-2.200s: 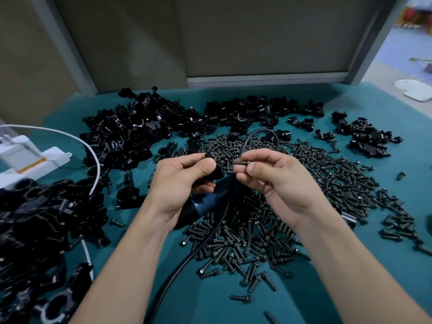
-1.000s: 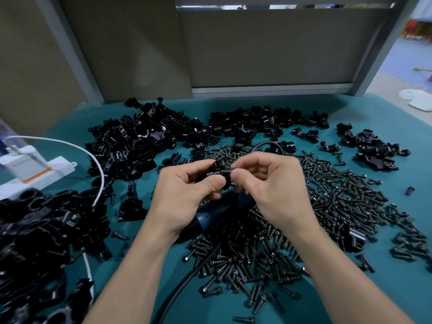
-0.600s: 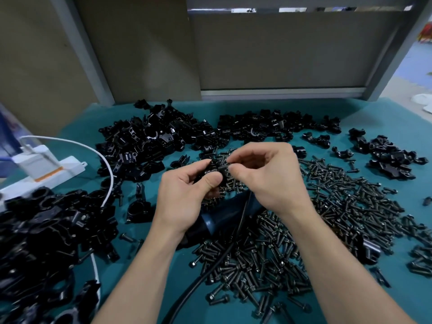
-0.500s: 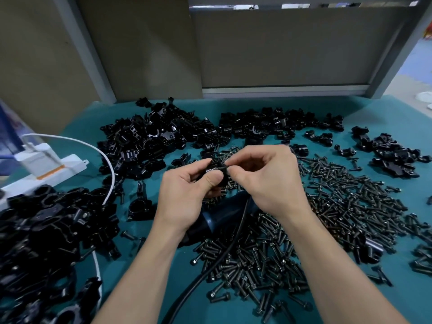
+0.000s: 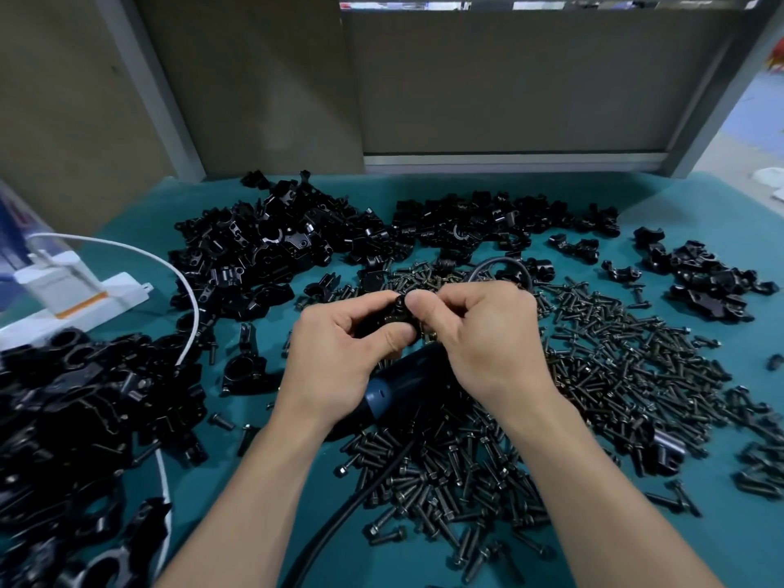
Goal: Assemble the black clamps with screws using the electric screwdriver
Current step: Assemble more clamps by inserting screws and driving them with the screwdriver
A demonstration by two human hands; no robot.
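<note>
My left hand (image 5: 339, 354) grips a small black clamp (image 5: 393, 319) between thumb and fingers, above the middle of the table. My right hand (image 5: 479, 337) pinches a screw at the clamp's top; the screw itself is almost wholly hidden by the fingertips. The blue electric screwdriver (image 5: 399, 384) lies on the teal mat under both hands, its black cable (image 5: 339, 519) running toward me. A wide heap of loose black screws (image 5: 615, 375) spreads to the right and front.
Piles of black clamp parts (image 5: 271, 248) lie at the back, another pile (image 5: 63, 418) at the left and a smaller one (image 5: 704, 278) at the right. A white power strip (image 5: 76, 299) with a white cable (image 5: 186, 290) sits at the far left. A grey partition stands behind.
My right hand brought the screw from a gap beside the clamp up against it, and both hands now meet closely at the clamp. The view tilted slightly.
</note>
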